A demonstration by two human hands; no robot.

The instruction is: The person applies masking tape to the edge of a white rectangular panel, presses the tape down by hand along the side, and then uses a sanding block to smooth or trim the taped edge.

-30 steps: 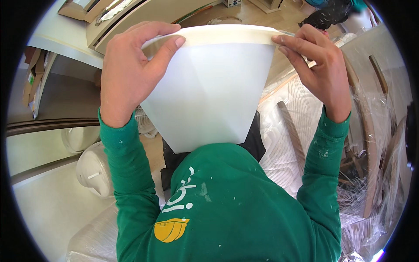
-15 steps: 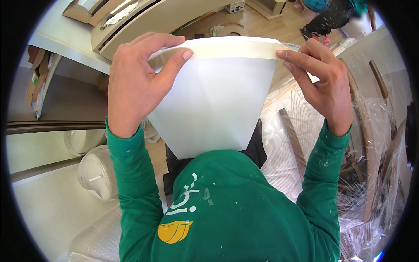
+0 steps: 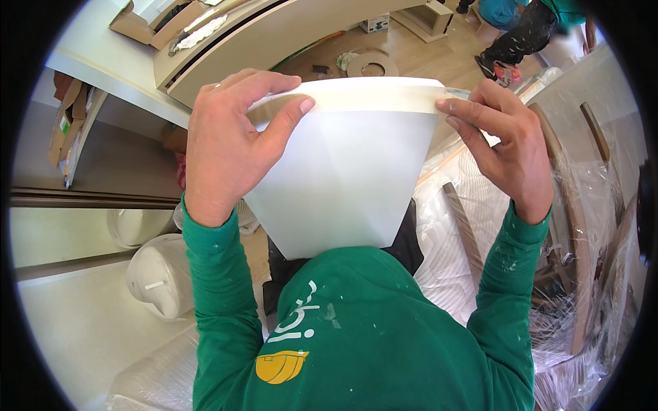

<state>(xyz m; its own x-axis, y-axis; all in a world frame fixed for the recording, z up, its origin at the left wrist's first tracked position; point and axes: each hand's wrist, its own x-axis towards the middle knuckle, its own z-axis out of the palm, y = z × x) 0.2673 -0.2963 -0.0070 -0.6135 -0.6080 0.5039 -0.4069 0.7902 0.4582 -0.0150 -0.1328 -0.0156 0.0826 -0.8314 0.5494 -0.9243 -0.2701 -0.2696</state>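
Holding a big white panel (image 3: 343, 171) up in front of my chest, I grip its top edge with both hands. My left hand (image 3: 229, 144) wraps over the left corner, thumb pressed on the front. My right hand (image 3: 504, 147) pinches the right corner with its fingers. Green sleeves (image 3: 219, 301) cover my arms. A white bucket (image 3: 161, 274) sits low on my left, and plastic-wrapped furniture (image 3: 582, 226) stands on my right.

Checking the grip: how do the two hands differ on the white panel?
The left hand wraps over the white panel top edge, thumb across its face; the right hand pinches the corner with fingertips. The left covers more panel than the right. Both wear green sleeves.
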